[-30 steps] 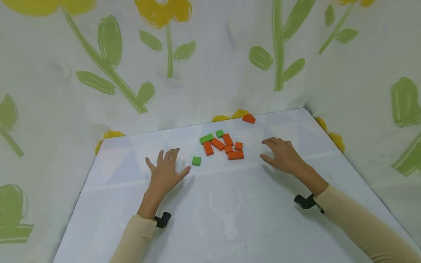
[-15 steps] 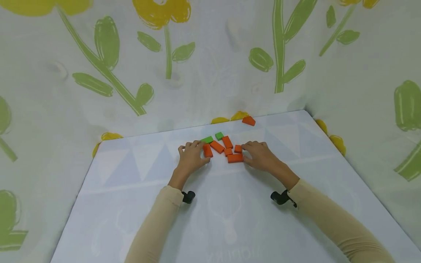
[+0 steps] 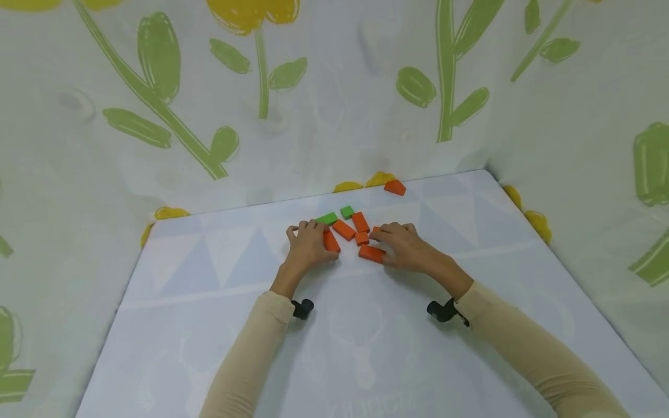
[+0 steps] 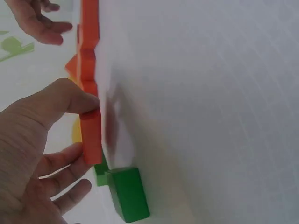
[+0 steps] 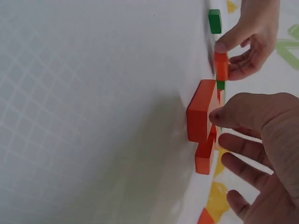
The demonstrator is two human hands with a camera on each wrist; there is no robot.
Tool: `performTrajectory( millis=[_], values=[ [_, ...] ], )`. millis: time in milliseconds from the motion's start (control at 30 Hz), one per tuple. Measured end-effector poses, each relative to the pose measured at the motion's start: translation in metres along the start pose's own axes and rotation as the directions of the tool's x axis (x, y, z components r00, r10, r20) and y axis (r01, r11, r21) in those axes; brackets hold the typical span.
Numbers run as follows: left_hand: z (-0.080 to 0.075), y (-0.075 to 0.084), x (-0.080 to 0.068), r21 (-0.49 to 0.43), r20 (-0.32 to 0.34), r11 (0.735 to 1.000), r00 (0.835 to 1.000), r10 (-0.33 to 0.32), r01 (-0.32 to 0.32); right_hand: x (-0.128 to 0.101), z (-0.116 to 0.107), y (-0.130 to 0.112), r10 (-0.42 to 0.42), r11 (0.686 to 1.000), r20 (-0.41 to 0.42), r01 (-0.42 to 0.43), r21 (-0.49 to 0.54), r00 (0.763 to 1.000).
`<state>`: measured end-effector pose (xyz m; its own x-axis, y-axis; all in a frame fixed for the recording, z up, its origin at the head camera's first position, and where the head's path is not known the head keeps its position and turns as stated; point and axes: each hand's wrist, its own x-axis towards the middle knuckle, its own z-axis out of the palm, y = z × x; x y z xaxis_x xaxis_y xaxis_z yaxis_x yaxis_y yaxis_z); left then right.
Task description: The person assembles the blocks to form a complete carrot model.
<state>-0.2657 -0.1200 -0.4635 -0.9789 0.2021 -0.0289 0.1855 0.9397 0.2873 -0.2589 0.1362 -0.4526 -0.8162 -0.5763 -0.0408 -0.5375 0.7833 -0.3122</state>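
Note:
On the left side of a loose cluster, my left hand [image 3: 308,248] pinches an orange rectangular block [image 4: 91,135] between thumb and fingers, in the left wrist view one at each end. My right hand [image 3: 405,247] is at the cluster's right side, its fingers relaxed. Its thumb touches a longer orange block [image 5: 198,112] in the right wrist view. Its fingers partly cover a small orange block [image 3: 376,229] in the head view. Between the hands lie more orange blocks [image 3: 344,230] and a small orange cube [image 3: 362,238].
Behind my left fingers lies a green rectangular block [image 3: 327,219], with a small green block [image 3: 347,212] to its right. An orange five-sided block [image 3: 394,187] sits at the far edge of the white patterned table [image 3: 360,325]. Flower-print cloth walls [image 3: 334,145] stand behind and beside it.
Both hands have come inward to the cluster. My left hand has taken hold of the left orange block. The front orange block has turned slightly under my right hand. The front green block is now hidden.

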Motion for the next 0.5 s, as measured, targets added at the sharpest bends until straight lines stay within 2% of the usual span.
performTrajectory(
  millis=[167, 300, 500],
  values=[
    [-0.009, 0.003, -0.017, -0.07, -0.033, 0.997, 0.999, 0.029, -0.031, 0.002, -0.001, -0.001, -0.108, 0.994, 0.023, 0.108, -0.018, 0.994],
    [-0.018, 0.005, -0.042, -0.164, -0.069, 0.983, 0.995, 0.072, -0.082, 0.003, -0.005, -0.001, -0.167, 0.985, 0.064, 0.17, -0.038, 0.984],
    [-0.019, 0.001, -0.077, -0.188, -0.098, 0.974, 0.989, 0.108, -0.125, 0.004, -0.01, 0.002, -0.207, 0.977, 0.116, 0.211, -0.023, 0.971]
  ],
)
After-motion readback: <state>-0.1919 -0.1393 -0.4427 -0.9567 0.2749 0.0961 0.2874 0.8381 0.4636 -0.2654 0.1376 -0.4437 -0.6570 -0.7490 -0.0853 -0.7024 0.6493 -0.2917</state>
